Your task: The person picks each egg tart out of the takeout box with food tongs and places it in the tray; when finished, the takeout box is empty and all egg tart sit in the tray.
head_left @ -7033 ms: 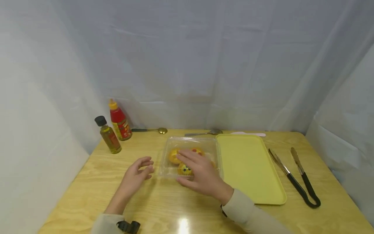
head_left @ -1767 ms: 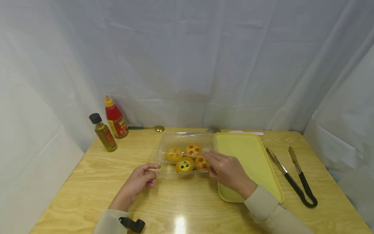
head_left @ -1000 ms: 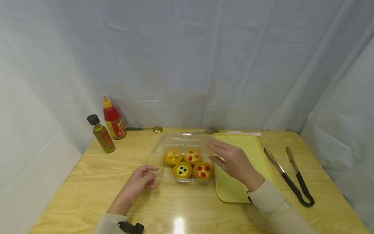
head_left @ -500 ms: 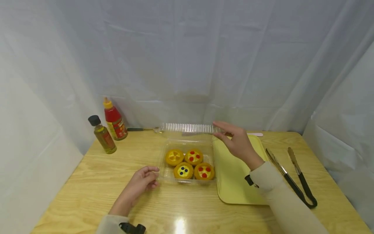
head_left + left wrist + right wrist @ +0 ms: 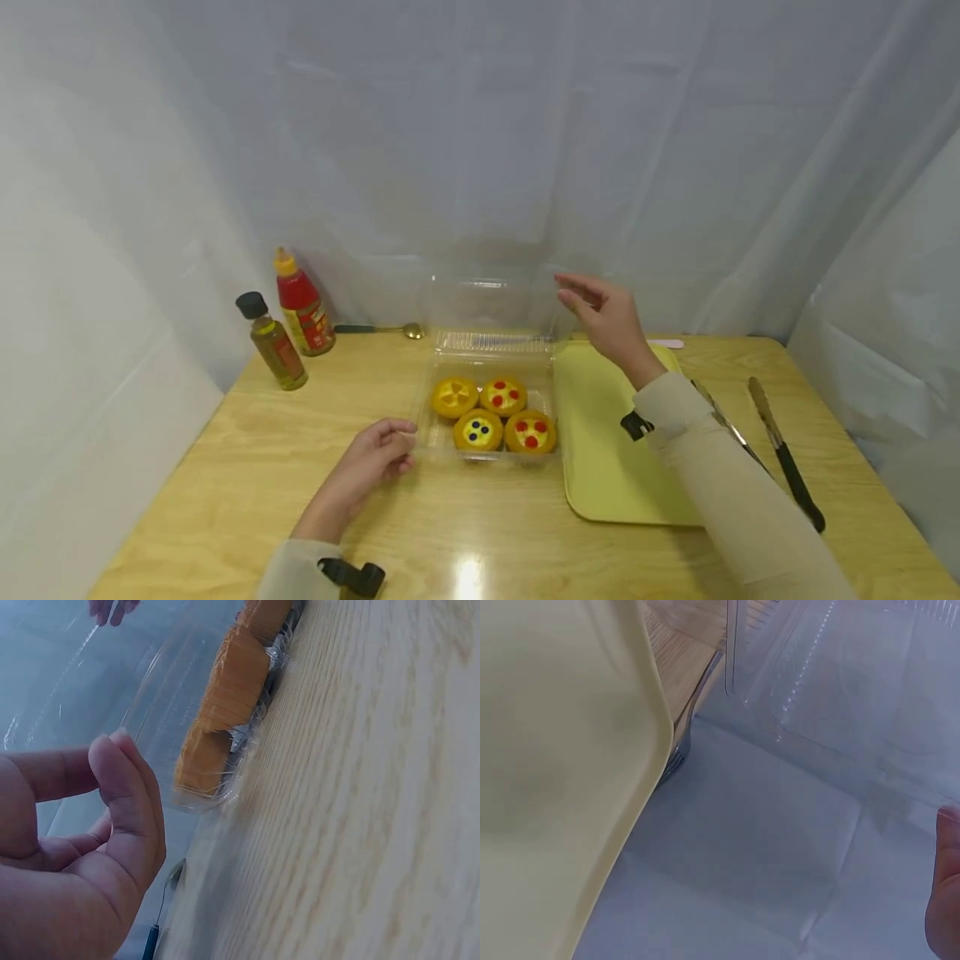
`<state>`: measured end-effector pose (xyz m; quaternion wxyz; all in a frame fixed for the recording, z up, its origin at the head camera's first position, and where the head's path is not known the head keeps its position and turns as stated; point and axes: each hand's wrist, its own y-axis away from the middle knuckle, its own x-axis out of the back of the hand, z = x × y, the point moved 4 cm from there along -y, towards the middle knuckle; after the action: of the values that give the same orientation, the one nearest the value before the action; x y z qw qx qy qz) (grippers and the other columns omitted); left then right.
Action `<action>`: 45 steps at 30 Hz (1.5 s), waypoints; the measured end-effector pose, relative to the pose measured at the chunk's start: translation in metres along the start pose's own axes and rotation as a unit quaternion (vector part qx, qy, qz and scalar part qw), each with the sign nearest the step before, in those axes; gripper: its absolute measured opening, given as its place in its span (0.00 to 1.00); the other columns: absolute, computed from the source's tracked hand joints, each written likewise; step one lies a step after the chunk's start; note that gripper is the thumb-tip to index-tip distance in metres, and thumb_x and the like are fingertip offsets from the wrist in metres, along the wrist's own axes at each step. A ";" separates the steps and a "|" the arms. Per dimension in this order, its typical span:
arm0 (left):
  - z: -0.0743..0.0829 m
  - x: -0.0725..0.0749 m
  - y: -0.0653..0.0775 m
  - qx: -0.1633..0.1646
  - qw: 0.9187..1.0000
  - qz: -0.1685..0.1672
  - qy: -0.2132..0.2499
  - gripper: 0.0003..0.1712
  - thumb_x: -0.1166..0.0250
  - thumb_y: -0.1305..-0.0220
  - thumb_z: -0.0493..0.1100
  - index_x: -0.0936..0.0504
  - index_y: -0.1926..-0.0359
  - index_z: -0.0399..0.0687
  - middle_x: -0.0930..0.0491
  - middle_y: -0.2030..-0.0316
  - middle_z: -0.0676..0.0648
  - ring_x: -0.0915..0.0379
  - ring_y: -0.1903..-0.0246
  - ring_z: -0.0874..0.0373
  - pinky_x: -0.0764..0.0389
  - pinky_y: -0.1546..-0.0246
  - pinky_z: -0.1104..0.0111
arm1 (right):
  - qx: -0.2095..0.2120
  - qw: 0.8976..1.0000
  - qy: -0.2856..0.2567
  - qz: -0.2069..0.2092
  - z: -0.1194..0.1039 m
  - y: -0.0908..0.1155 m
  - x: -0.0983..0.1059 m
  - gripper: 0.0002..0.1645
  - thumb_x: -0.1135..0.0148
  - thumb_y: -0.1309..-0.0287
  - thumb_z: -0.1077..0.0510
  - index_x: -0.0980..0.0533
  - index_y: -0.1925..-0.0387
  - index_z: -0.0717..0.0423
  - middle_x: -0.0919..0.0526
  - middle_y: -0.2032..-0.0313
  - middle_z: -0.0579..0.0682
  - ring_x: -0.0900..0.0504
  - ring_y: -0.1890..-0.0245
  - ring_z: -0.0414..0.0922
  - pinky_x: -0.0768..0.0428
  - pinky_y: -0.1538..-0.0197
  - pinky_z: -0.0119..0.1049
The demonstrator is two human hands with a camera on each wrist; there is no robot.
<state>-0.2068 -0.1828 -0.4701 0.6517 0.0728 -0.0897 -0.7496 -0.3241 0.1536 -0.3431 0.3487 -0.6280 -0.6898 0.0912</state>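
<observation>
L hand pinching clear box rim / R hand at lid edge, can't tell if gripping / risk: R slips, hinge springs lid onto tarts

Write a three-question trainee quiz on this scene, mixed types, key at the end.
1. Count: how many round orange-yellow tarts sit in the clear plastic container?
2. True or false: in the head view, the yellow rectangular tray lies between the container and the black-handled metal tongs.
3. Identify: which hand is at the edge of the container's raised clear lid?

Key: 1. Four. 2. True. 3. The right hand.
</observation>
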 end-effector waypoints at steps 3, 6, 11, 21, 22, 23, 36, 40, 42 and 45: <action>0.003 -0.004 -0.002 0.003 1.000 -0.012 0.004 0.20 0.44 0.29 0.35 0.34 0.41 0.27 0.24 0.67 0.44 0.25 0.68 0.58 0.21 0.66 0.71 | -0.016 0.999 -0.043 0.018 0.009 -0.010 0.002 0.20 0.40 0.32 0.57 0.22 0.42 0.61 0.20 0.44 0.59 0.19 0.47 0.43 0.22 0.48 0.31; 0.004 -0.007 -0.004 0.008 1.000 -0.020 0.007 0.20 0.44 0.28 0.35 0.34 0.41 0.28 0.25 0.68 0.44 0.25 0.69 0.58 0.21 0.67 0.71 | -0.036 0.995 -0.089 0.033 0.017 -0.017 0.003 0.21 0.41 0.31 0.60 0.25 0.41 0.66 0.22 0.43 0.63 0.20 0.45 0.48 0.21 0.48 0.32; 0.007 -0.008 -0.005 0.009 1.000 -0.023 0.009 0.19 0.45 0.28 0.34 0.35 0.41 0.28 0.26 0.70 0.45 0.26 0.70 0.58 0.22 0.69 0.70 | -0.079 0.988 -0.124 0.053 0.028 -0.024 0.006 0.22 0.41 0.31 0.58 0.25 0.41 0.67 0.23 0.43 0.64 0.19 0.46 0.48 0.21 0.49 0.33; 0.010 -0.008 -0.007 0.016 0.998 -0.057 -0.011 0.20 0.48 0.26 0.36 0.37 0.39 0.29 0.25 0.67 0.43 0.25 0.69 0.57 0.21 0.68 0.68 | -0.142 0.968 -0.187 0.087 0.048 -0.032 0.003 0.20 0.41 0.32 0.61 0.24 0.44 0.71 0.24 0.44 0.68 0.23 0.43 0.59 0.22 0.46 0.35; 0.010 -0.008 -0.007 0.017 0.998 -0.061 -0.011 0.20 0.48 0.26 0.37 0.37 0.39 0.29 0.25 0.67 0.43 0.25 0.69 0.57 0.21 0.68 0.68 | -0.154 0.964 -0.198 0.088 0.052 -0.032 0.002 0.21 0.41 0.32 0.61 0.25 0.43 0.70 0.24 0.43 0.68 0.23 0.42 0.58 0.22 0.46 0.36; 0.009 -0.007 -0.006 0.022 0.998 -0.061 -0.013 0.21 0.48 0.26 0.37 0.37 0.38 0.29 0.25 0.66 0.43 0.24 0.68 0.57 0.20 0.67 0.67 | -0.166 0.960 -0.206 0.087 0.055 -0.032 0.001 0.21 0.41 0.32 0.61 0.26 0.42 0.70 0.25 0.42 0.68 0.24 0.42 0.58 0.23 0.45 0.37; -0.002 -0.004 -0.003 0.018 0.993 -0.114 0.013 0.20 0.43 0.27 0.41 0.36 0.44 0.32 0.24 0.63 0.42 0.19 0.64 0.52 0.17 0.62 0.63 | -0.261 0.934 -0.235 0.058 0.080 -0.010 -0.008 0.28 0.47 0.28 0.61 0.37 0.31 0.67 0.32 0.34 0.65 0.31 0.36 0.56 0.31 0.36 0.46; -0.004 -0.004 -0.004 0.010 0.991 -0.130 0.025 0.15 0.41 0.28 0.40 0.33 0.49 0.36 0.22 0.65 0.43 0.20 0.64 0.54 0.18 0.63 0.66 | -0.233 0.958 -0.155 0.061 0.070 -0.004 0.002 0.30 0.46 0.28 0.56 0.36 0.31 0.65 0.32 0.33 0.61 0.32 0.35 0.54 0.32 0.34 0.43; -0.006 -0.004 -0.005 0.014 0.991 -0.133 0.030 0.11 0.41 0.28 0.40 0.30 0.53 0.38 0.23 0.65 0.44 0.20 0.63 0.54 0.18 0.63 0.67 | -0.209 0.969 -0.118 0.060 0.060 0.000 0.009 0.30 0.45 0.28 0.54 0.35 0.31 0.64 0.32 0.33 0.60 0.32 0.34 0.53 0.33 0.34 0.43; -0.008 -0.004 -0.006 0.018 0.990 -0.135 0.034 0.08 0.40 0.28 0.42 0.28 0.56 0.41 0.25 0.64 0.44 0.20 0.62 0.54 0.18 0.61 0.67 | -0.166 0.981 -0.091 0.053 0.043 0.008 0.018 0.30 0.43 0.29 0.53 0.35 0.32 0.63 0.32 0.33 0.60 0.33 0.34 0.52 0.35 0.33 0.46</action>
<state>-0.2102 -0.1783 -0.4797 0.5460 0.1219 -0.0702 -0.8259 -0.3429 0.1850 -0.3731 0.1703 -0.7018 -0.6899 0.0503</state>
